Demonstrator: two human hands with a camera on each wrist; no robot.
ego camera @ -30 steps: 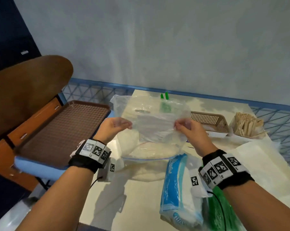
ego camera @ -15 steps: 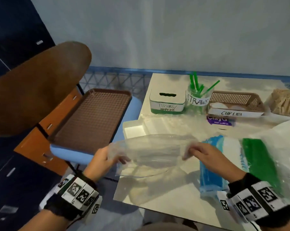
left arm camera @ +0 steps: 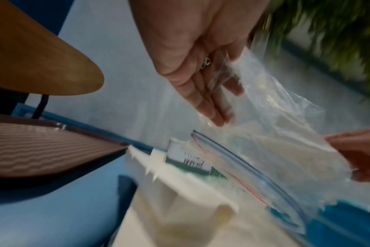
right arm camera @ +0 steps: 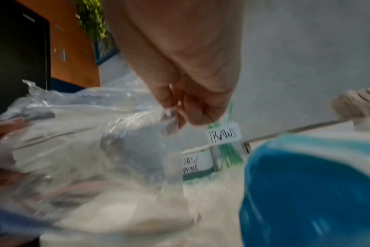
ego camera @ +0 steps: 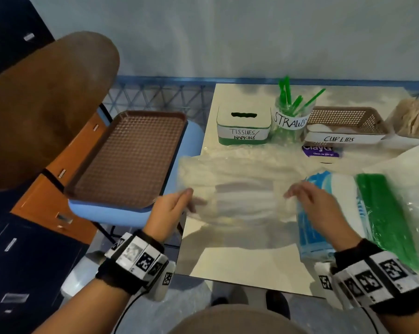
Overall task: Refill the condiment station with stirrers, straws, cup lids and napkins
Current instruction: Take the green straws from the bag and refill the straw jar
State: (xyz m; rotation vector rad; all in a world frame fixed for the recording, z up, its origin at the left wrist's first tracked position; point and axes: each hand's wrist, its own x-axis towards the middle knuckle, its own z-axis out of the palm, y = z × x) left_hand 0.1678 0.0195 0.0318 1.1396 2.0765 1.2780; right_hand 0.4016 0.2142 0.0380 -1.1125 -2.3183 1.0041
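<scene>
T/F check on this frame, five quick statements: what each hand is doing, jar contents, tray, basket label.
1. Both hands hold the clear plastic bag. True: the left hand and right hand grip opposite ends.
2. The straws jar holds red straws. False: they are green.
3. The brown tray sits on the table. False: it rests beside the table, on a blue surface.
4. The brown basket is labelled CUP LIDS. True.
5. The right hand grips the blue pack. False: it pinches the bag.
</scene>
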